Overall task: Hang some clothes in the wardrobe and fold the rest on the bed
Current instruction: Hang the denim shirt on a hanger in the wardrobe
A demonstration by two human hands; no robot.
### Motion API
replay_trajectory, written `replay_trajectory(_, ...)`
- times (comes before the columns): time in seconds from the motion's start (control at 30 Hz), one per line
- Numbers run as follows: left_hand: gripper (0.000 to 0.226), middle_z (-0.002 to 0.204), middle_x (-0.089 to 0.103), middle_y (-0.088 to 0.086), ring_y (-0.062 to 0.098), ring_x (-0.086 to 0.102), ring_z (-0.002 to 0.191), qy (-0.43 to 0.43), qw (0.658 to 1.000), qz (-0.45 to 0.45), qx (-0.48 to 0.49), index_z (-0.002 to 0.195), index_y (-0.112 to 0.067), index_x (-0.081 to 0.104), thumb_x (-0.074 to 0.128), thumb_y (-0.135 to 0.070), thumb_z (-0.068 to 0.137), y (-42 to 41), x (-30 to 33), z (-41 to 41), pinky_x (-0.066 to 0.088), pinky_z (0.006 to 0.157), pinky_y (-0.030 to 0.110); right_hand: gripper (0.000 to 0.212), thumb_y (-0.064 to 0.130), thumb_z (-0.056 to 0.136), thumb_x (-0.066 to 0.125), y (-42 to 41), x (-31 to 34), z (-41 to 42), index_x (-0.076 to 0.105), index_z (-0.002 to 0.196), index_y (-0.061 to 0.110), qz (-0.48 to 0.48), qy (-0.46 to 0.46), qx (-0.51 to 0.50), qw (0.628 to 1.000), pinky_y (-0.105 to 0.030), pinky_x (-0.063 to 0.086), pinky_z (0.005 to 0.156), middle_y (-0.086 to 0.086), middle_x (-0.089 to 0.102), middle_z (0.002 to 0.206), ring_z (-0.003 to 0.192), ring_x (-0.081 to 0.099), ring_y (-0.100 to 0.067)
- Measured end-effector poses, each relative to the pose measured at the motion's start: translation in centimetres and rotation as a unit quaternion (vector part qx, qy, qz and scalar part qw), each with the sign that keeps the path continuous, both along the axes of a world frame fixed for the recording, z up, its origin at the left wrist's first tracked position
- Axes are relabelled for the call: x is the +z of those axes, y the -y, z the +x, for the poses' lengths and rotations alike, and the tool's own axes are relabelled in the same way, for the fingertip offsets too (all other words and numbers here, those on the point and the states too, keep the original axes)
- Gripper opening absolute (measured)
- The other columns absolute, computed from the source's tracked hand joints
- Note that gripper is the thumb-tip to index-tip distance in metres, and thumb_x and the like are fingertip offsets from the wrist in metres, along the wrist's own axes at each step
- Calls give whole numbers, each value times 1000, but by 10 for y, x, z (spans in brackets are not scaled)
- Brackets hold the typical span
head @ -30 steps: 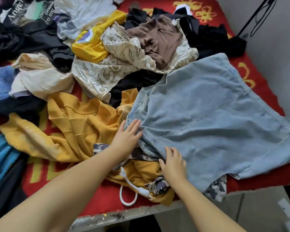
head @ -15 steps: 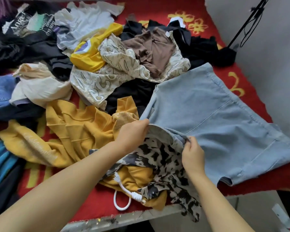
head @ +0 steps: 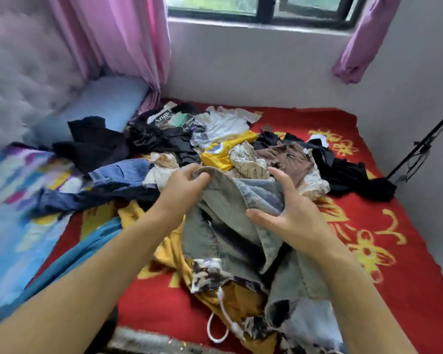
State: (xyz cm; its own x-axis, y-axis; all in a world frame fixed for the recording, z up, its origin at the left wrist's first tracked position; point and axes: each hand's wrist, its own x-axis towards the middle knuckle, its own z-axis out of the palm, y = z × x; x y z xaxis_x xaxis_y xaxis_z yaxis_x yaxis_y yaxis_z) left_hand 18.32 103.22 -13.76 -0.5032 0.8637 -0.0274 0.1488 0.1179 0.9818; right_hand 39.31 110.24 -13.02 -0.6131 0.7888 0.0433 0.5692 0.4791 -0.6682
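Note:
A light blue denim garment [head: 230, 236] hangs bunched above the bed. My left hand [head: 182, 183] grips its upper edge with curled fingers. My right hand [head: 287, 213] holds the cloth lower down, thumb under the fabric and fingers spread over it. Below it lie a mustard yellow garment [head: 174, 251] and a camouflage-patterned piece [head: 207, 274] with a white drawstring [head: 220, 325]. A heap of mixed clothes [head: 215, 149] covers the middle of the bed.
The red bedspread with yellow flowers [head: 394, 264] shows bare at the right. A blue pillow [head: 108, 98] and tufted headboard [head: 23, 72] are at the left. Pink curtains [head: 118, 34] flank a window. A black stand [head: 425, 146] leans by the right wall.
Both hands lifted the denim garment off the bed and bunched it up between them. The view tilted up, so the wall, window and headboard now show.

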Motion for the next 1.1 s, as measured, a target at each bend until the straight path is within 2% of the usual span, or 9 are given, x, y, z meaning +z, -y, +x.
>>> replay_trajectory(0.23,15,69,65,-5,7,60,63,10,998,58,32,75,-18,65,57,-13,87,125,62,-11,47,59,21,53,21,83,66,95,44,-76,48,132,28,122,-55,48,990,-31,40,74,2,59,121,106,57,-24)
replay_trajectory(0.43,33,69,64,-15,-1,57,65,-256,950,33,176,88,-29,59,68,-53,68,291,84,7,44,63,19,33,-4,71,56,213,96,-99,70,91,18,64,-157,180,969,-21,40,70,2,67,84,82,54,-16)
replay_trajectory(0.57,61,104,69,-1,26,65,92,-466,845,-100,243,130,-40,44,71,-46,76,389,84,7,51,72,37,36,-10,68,51,292,126,-108,68,76,20,32,-202,274,940,-8,38,60,10,65,69,68,54,-4)
replay_trajectory(0.63,61,115,62,10,34,59,102,-451,838,-115,285,138,-22,44,65,-14,81,436,81,-2,48,80,41,34,-9,71,51,325,131,-115,72,77,17,6,-222,294,930,-10,38,57,11,65,65,63,53,-1)
replay_trajectory(0.7,42,107,62,9,32,59,99,-416,834,-106,348,118,-15,60,59,1,80,480,80,-7,44,76,35,29,-4,73,54,352,130,-123,73,76,17,-19,-228,309,923,-8,37,54,14,63,59,57,49,4)
replay_trajectory(0.8,26,85,67,1,27,63,83,-363,813,-103,444,91,-15,66,61,6,77,532,80,1,38,65,32,18,2,75,60,380,112,-135,72,76,17,-25,-184,334,924,-10,40,60,11,64,65,62,52,5)
replay_trajectory(0.87,27,82,69,5,30,63,85,-334,801,-67,492,88,-12,67,60,11,74,562,81,13,46,73,38,19,4,74,62,399,91,-145,71,78,21,-45,-157,334,928,-27,47,74,3,68,77,76,61,-10)
replay_trajectory(0.97,34,95,67,8,29,59,102,-297,805,-12,513,93,-10,66,53,16,75,582,83,29,47,90,45,21,1,77,60,424,58,-161,70,77,19,-119,-102,347,925,-38,48,71,-3,67,70,71,61,-22)
replay_trajectory(1.1,43,82,67,-5,5,61,81,-245,796,26,553,87,-17,65,44,18,75,597,95,33,48,76,25,15,0,85,58,464,30,-182,66,78,10,-243,-36,422,873,-41,55,73,-18,62,75,69,56,-20)
